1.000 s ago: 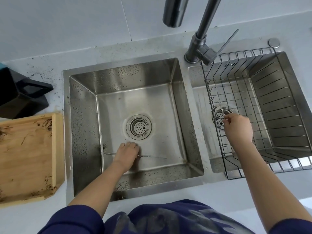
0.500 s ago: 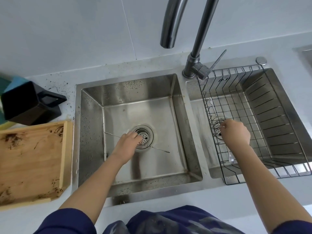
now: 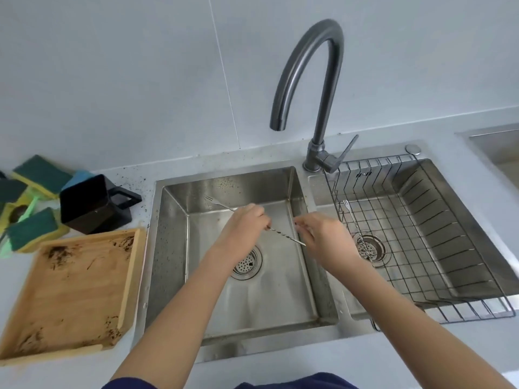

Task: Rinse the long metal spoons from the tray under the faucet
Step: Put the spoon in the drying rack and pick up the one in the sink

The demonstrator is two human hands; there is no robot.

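A long metal spoon [image 3: 283,235] with a twisted shaft and a small forked end hangs tilted over the left sink basin [image 3: 171,248], with my left hand [image 3: 244,224] shut around its middle. My right hand [image 3: 323,237] is at the shaft's lower right end with curled fingers; a grip does not show. A second long spoon [image 3: 351,217] lies in the wire basket [image 3: 455,248] in the right basin. The grey faucet [image 3: 311,77] arches above, its spout over the left basin, and no water runs. The stained wooden tray [image 3: 75,293] on the left counter holds no utensils.
A black square cup [image 3: 90,204] stands behind the tray, with several green and yellow sponges [image 3: 33,192] to its left. Dark specks dot the counter by the sink. The faucet lever [image 3: 346,150] points toward the basket. A round drain [image 3: 248,263] sits below my hands.
My left hand lifted the spoon off the basin floor. My right hand left the wire basket, where a spoon stays, and came over to the left basin. The view tilted upward.
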